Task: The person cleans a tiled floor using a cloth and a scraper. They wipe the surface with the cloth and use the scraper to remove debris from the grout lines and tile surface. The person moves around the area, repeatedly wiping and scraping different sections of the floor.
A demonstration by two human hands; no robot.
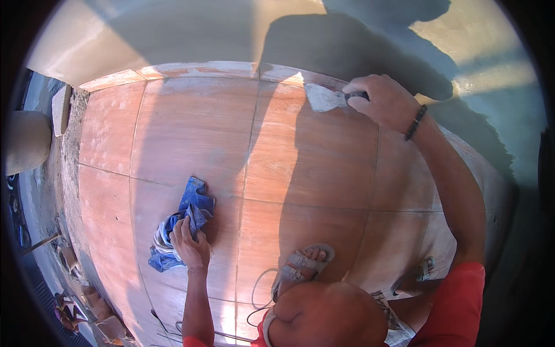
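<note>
My left hand (pixel 193 246) is closed on a crumpled blue cloth (pixel 196 202), low over the reddish-brown tiled floor (pixel 306 231). Part of the cloth, blue and whitish, spreads out to the left below my fingers. My right hand (pixel 387 101) grips the dark handle of a putty knife (pixel 324 98) near the foot of the wall. Its wide blade is smeared pale and points left, close to the tile skirting (pixel 202 69). Whether the blade touches the floor I cannot tell. A dark beaded bracelet (pixel 415 122) circles my right wrist.
A smooth grey wall (pixel 202 34) rises behind the skirting, with my shadow across it. My sandalled foot (pixel 303 260) stands on the tiles, near a thin dark cable (pixel 231 335). Beyond the floor's rough left edge lie broken blocks (pixel 107 324) and a large rounded container (pixel 26 141).
</note>
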